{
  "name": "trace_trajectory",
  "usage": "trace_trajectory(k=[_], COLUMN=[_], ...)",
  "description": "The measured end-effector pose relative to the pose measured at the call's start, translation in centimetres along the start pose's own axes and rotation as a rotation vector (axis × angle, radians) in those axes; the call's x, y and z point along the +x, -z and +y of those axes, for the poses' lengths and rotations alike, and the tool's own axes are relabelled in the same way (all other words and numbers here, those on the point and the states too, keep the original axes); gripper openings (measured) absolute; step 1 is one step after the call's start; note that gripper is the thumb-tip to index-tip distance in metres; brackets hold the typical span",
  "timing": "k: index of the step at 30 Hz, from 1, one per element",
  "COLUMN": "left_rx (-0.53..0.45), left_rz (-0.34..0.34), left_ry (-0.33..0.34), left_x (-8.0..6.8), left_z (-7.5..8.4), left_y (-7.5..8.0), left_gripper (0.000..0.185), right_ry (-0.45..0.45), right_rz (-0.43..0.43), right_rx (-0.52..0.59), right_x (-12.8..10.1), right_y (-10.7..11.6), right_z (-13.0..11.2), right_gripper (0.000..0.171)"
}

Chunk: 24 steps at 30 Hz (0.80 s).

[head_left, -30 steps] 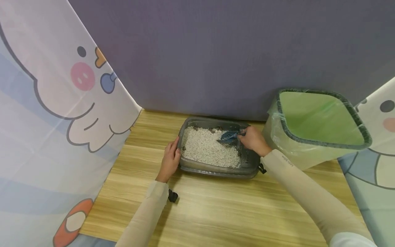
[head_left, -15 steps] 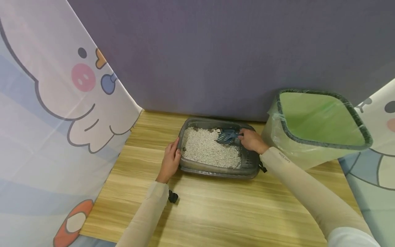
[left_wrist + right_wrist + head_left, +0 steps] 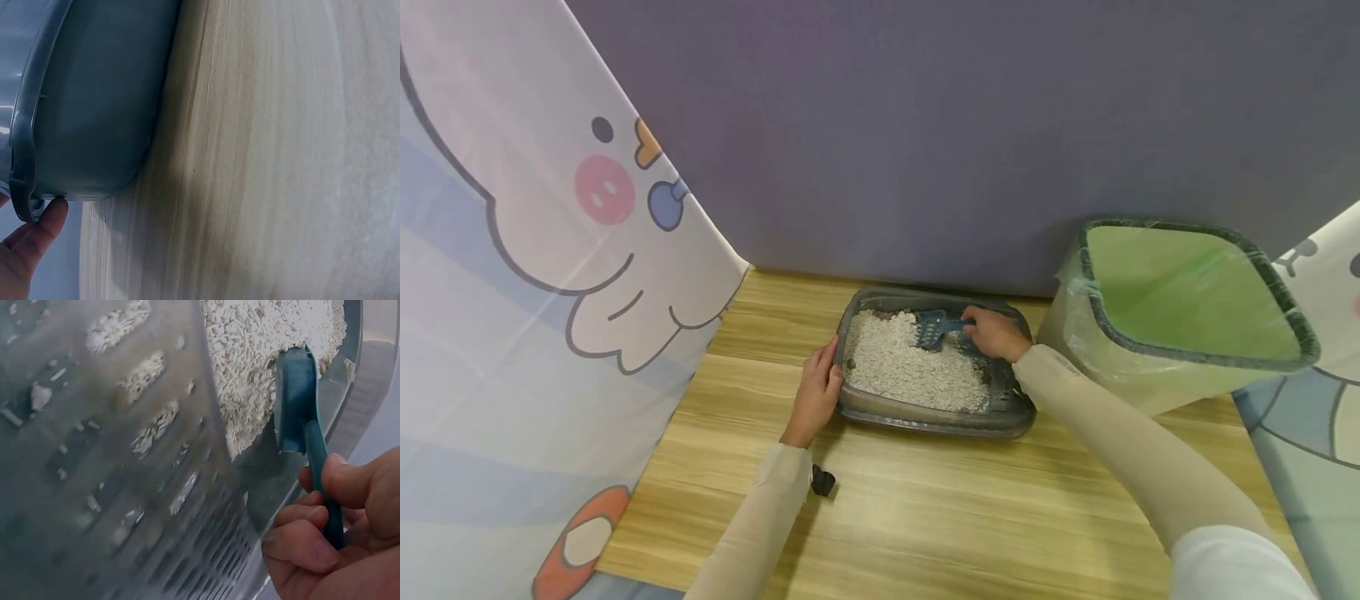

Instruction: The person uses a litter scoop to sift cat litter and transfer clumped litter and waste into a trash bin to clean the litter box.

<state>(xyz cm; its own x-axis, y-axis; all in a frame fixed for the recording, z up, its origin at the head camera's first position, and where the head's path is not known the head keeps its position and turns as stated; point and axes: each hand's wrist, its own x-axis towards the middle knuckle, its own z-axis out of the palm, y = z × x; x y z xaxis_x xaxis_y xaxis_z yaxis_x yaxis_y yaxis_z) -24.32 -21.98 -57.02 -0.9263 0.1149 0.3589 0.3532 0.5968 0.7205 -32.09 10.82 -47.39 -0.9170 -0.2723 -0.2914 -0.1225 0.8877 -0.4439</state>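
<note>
A grey litter box point(image 3: 936, 422) with pale pellet litter point(image 3: 910, 367) stands on the wooden table. My left hand point(image 3: 815, 392) holds its left end; in the left wrist view a thumb point(image 3: 47, 231) and fingers meet at the rim. With curled fingers, my right hand point(image 3: 996, 333) grips the handle of a blue slotted litter scoop point(image 3: 931, 330). The scoop's blade is in the litter near the back wall of the box, its front edge partly buried. In the right wrist view, a slotted grate point(image 3: 181, 506) with bits of litter on it fills the left side.
A bin lined with a clear bag point(image 3: 1097, 350) stands right of the box, close to my right forearm. A grey partition point(image 3: 880, 150) rises behind the table. Printed cartoon cloths point(image 3: 550, 350) hang at both sides.
My right hand has moved the scoop leftward through the litter along the back of the box, and litter is heaped ahead of the blade. My left hand has stayed on the rim.
</note>
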Motion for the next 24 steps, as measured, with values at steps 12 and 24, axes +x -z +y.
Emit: trace_trajectory(k=[12,24], left_rx=[0.008,0.002], left_rz=[-0.002,-0.003], left_ry=[0.011,0.006], left_x=[-0.1,0.1], left_z=[0.2,-0.2], left_y=[-0.1,-0.1], left_gripper=[0.050,0.050], right_ry=[0.089,0.068], right_rz=[0.024,-0.007], right_rx=[0.024,0.069], right_x=[1.7,1.4], right_y=[-0.2,0.9], right_z=[-1.3,-1.2], right_gripper=[0.036,0.040])
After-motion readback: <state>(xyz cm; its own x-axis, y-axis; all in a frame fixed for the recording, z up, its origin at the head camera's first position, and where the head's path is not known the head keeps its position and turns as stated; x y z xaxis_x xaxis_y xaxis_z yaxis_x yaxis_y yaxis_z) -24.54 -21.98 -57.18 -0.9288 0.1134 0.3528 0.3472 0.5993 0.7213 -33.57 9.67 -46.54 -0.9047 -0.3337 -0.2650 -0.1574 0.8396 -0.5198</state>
